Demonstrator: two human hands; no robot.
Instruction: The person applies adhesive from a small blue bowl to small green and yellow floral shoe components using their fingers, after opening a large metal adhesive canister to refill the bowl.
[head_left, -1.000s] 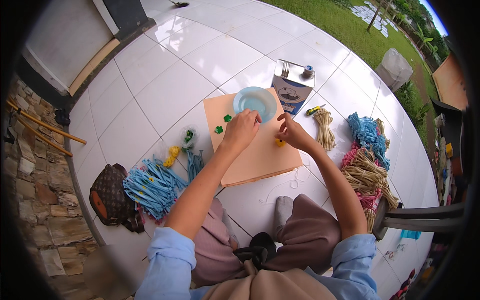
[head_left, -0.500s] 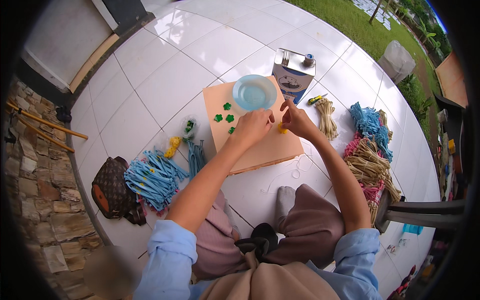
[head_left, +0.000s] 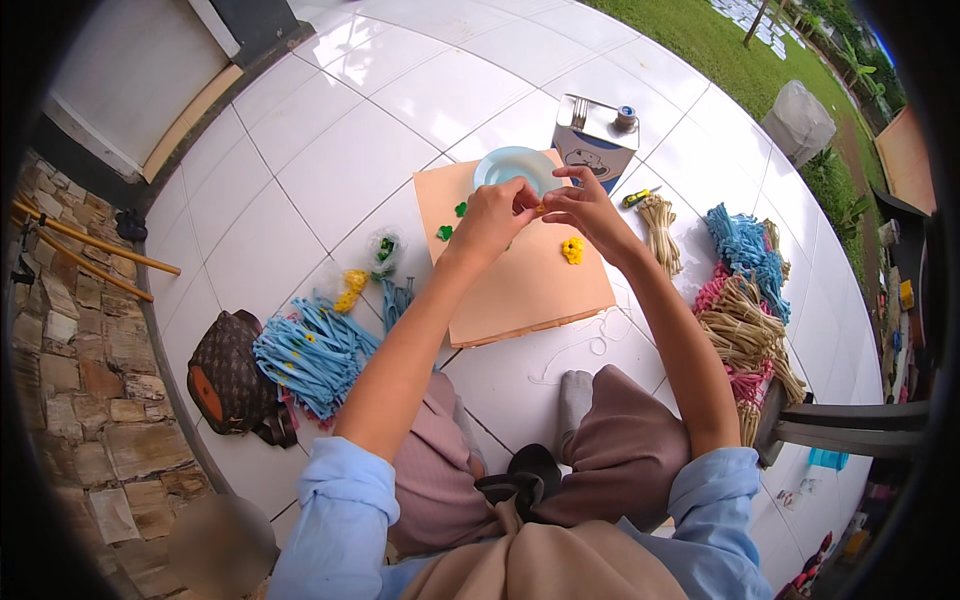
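Note:
My left hand (head_left: 492, 222) and my right hand (head_left: 592, 218) meet fingertip to fingertip over the far part of a peach-coloured board (head_left: 520, 300). Between them they pinch a small yellow piece (head_left: 541, 209), too small to make out clearly. A little pile of yellow flower-shaped pieces (head_left: 572, 250) lies on the board below my right hand. Green flower-shaped pieces (head_left: 444, 232) rest left of my left hand, some partly hidden by it. Just beyond my hands, a pale blue bowl (head_left: 512, 162) stands at the board's far edge, its near side covered by my fingers.
A metal can (head_left: 598, 150) stands behind the board, with a yellow-green cutter (head_left: 636, 198) and a beige cord bundle (head_left: 659, 235) to its right. Blue cords (head_left: 315, 355), bagged pieces (head_left: 383, 252) and a brown bag (head_left: 232, 375) lie left. More bundles (head_left: 745, 320) lie right.
My right hand has lifted off the yellow pieces and moved up beside my left, leaving the pile in sight. Both hands now come together on a small yellow piece. The view has shifted slightly.

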